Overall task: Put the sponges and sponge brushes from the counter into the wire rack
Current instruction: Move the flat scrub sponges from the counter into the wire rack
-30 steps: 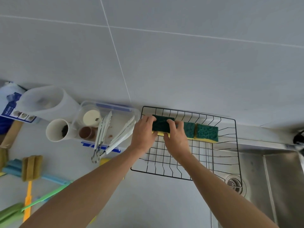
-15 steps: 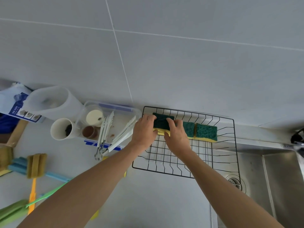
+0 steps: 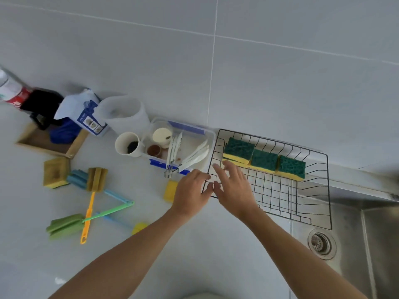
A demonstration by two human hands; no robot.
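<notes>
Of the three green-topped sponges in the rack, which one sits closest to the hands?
The leftmost sponge, at the rack's left end. The right hand's fingertips nearly reach it; the middle and right sponges lie farther along.

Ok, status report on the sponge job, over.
Both hands, left and right, open, empty. Three sponges in wire rack. Sponge brushes on counter. Nothing blocking.

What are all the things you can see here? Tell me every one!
Sponges: 3, green on yellow, in a row in the rack.
Wire rack: 1, black, over the sink edge.
Sponge brushes: about 4, mixed colours, crossed on the counter.
Worn sponge: 1, yellowish, left counter.
Yellow sponge: 1, beside the left hand.
Plastic box: 1, clear, holding tongs.
Cup: 1, white.
Sink: 1, steel.
Left hand, right hand: open, holding nothing.
</notes>
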